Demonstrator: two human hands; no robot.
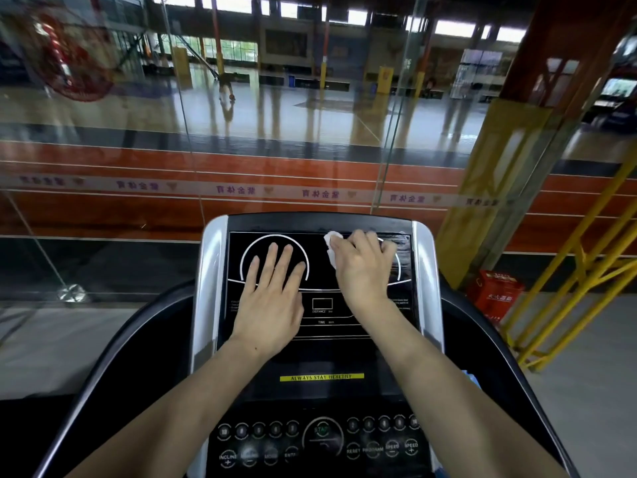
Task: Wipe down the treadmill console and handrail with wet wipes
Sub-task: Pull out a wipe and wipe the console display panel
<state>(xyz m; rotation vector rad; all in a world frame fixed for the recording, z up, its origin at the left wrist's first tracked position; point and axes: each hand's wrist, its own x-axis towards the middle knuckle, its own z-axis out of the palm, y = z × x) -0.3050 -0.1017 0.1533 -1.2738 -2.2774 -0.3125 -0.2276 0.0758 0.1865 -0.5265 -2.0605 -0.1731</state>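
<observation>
With your left hand (267, 298) flat, fingers spread, and your right hand (362, 267) gripping the wet wipe (331, 246) at the console's (320, 343) far right, pressing lower risks hitting the buttons (320, 439).

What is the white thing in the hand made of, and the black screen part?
The wet wipe looks like soft, thin cloth-like paper: it crumples under the right hand. The console panel seems glossy hard plastic or glass; it reflects light and shows wet streaks.

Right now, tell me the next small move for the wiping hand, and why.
Probably sweep the right hand and its wet wipe leftward across the console screen: wet streaks show only at the top right corner, while the left hand rests flat on the left dial.
</observation>
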